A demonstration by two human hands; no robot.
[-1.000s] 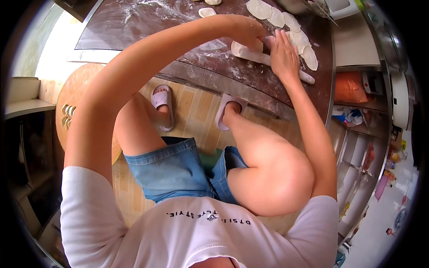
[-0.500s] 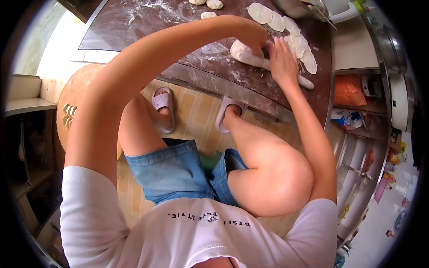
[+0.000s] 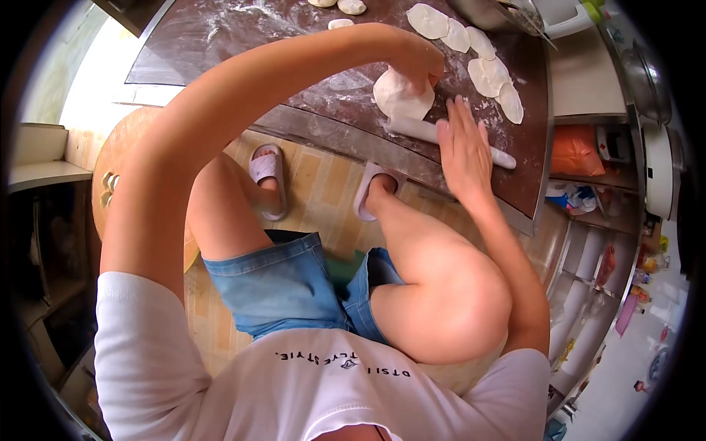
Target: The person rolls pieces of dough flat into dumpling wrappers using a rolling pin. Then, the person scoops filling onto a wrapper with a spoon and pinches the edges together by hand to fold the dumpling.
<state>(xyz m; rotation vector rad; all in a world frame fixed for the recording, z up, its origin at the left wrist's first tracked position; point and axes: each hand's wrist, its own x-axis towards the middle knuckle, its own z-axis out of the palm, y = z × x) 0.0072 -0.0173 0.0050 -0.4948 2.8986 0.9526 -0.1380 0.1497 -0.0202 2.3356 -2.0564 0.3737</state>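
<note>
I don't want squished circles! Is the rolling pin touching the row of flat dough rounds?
Apart. The head view shows floury tabletop between the rolling pin and the row's nearest flat dough round.

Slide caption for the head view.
Left hand at a dough round, right hand on a rolling pin, over a floured table.

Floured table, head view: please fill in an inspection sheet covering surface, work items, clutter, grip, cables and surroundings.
Surface: dark table, streaked with flour.
Work items: one dough sheet beside the rolling pin; flattened rounds, some overlapping, to the right; small dough lumps at the top edge of the view.
Clutter: metal bowl, partly out of view, near the rounds.
Grip: left hand on the dough sheet; right hand on the rolling pin, fingers extended.
Cables: nothing seen.
Surroundings: shelves on the right, with an orange bag.
</note>
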